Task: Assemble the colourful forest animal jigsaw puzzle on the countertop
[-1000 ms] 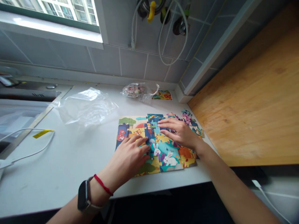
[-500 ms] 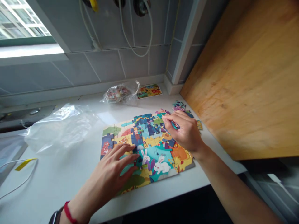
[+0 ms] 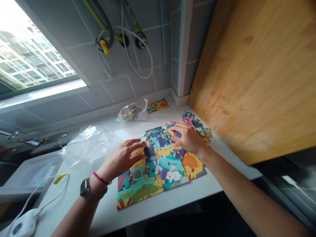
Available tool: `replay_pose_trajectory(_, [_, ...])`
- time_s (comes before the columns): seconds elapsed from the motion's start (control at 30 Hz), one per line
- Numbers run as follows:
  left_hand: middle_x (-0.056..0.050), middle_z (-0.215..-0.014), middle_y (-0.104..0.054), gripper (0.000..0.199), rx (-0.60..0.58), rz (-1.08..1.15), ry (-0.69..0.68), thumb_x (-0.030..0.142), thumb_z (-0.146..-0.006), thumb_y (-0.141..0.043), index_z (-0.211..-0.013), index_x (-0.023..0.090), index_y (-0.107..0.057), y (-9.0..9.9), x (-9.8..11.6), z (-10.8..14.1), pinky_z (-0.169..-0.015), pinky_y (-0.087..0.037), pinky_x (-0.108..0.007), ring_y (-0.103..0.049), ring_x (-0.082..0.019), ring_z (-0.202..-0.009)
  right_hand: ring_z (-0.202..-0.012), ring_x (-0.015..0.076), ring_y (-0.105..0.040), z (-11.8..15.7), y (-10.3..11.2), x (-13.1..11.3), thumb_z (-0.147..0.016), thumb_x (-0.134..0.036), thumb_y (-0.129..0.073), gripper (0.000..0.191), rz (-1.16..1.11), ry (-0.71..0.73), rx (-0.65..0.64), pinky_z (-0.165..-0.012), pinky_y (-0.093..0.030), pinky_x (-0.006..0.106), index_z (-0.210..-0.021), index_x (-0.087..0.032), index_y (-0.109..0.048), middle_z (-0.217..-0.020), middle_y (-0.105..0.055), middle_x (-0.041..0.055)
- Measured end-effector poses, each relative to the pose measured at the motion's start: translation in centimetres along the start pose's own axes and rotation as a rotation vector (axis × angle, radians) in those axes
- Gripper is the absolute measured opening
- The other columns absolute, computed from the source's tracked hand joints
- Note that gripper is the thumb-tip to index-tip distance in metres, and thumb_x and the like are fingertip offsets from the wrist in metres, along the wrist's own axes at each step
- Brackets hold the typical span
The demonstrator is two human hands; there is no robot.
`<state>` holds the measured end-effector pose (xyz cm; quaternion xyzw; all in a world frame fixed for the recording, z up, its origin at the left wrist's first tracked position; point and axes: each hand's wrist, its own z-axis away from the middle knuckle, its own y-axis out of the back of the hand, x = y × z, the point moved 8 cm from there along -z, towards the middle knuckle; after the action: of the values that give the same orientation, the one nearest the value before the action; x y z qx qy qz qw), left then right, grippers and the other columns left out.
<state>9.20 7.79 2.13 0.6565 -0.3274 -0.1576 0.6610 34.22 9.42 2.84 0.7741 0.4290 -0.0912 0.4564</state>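
Note:
A partly assembled jigsaw puzzle (image 3: 148, 189) with white rabbits and other cartoon animals lies on the white counter. Over its left part is my left hand (image 3: 127, 154), fingers stretched, thumb apart, fingertips close to a dark blue patch. Whether they touch the pieces I cannot tell. My right hand (image 3: 186, 136) is at the puzzle's upper right, fingers curled in and thumb near the index finger; anything inside the grip is hidden. Some loose dark blue pieces (image 3: 163, 141) rest on top of the puzzle. Beyond my right hand lies a pile of loose puzzle pieces (image 3: 187, 119).
A crumpled clear plastic bag (image 3: 89, 148) lies left of the puzzle. Toward the wall are a smaller filled bag (image 3: 130, 112) and a picture card (image 3: 159, 105). A wooden panel (image 3: 247, 82) bounds the right side. A white cable (image 3: 27, 197) runs at the left.
My left hand has moved away from me, from the puzzle's lower left to its upper left, uncovering the lower corner. My right hand stays near the same spot. The camera view has shifted.

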Motion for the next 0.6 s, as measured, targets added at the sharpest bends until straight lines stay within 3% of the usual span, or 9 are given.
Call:
replay_pose_trajectory(0.13, [-0.013,-0.154,-0.057,0.044,0.055,-0.059,0.045,0.048,-0.094,-0.074,-0.134,0.031,-0.070,-1.0,-1.0,-0.4,-0.112,-0.051,-0.062,-0.052,-0.038,-0.144,-0.113,0.0267,-0.067,-0.8,-2.5,-0.6,-0.098,-0.019,-0.064,0.018,-0.021,0.054,-0.140,-0.109,-0.052,0.049,-0.107,-0.023,-0.080,-0.107,-0.076,0.0090])
replay_pose_trajectory(0.33, [-0.012,-0.156,-0.055,0.045,0.085,-0.060,0.065,0.045,-0.095,-0.074,-0.137,0.032,-0.069,-2.2,-1.6,0.8,-0.115,-0.048,-0.064,-0.045,-0.040,-0.150,-0.133,0.0328,-0.061,-4.4,-7.3,-1.0,-0.093,-0.020,-0.073,0.038,0.091,0.038,-0.430,-0.115,-0.049,0.053,-0.131,-0.021,-0.074,-0.145,-0.065,0.0170])
replay_pose_trajectory(0.5, [-0.010,-0.152,-0.059,0.039,0.090,-0.005,0.025,0.040,-0.099,-0.070,-0.136,0.029,-0.069,-2.0,-0.9,0.9,-0.115,-0.049,-0.061,-0.046,-0.037,-0.149,-0.142,0.0332,-0.056,-5.0,-8.9,0.8,-0.093,-0.021,-0.072,0.044,0.065,0.014,-0.464,-0.120,-0.045,0.053,-0.137,-0.021,-0.071,-0.151,-0.061,0.0173])
replay_pose_trajectory(0.6, [-0.009,-0.149,-0.062,0.032,0.077,0.023,-0.022,0.036,-0.102,-0.065,-0.132,0.027,-0.071,-1.7,0.1,0.7,-0.116,-0.049,-0.059,-0.048,-0.035,-0.147,-0.138,0.0317,-0.060,-4.3,-9.3,1.6,-0.094,-0.024,-0.073,0.039,0.059,0.040,-0.488,-0.119,-0.046,0.050,-0.133,-0.024,-0.074,-0.146,-0.067,0.0144])
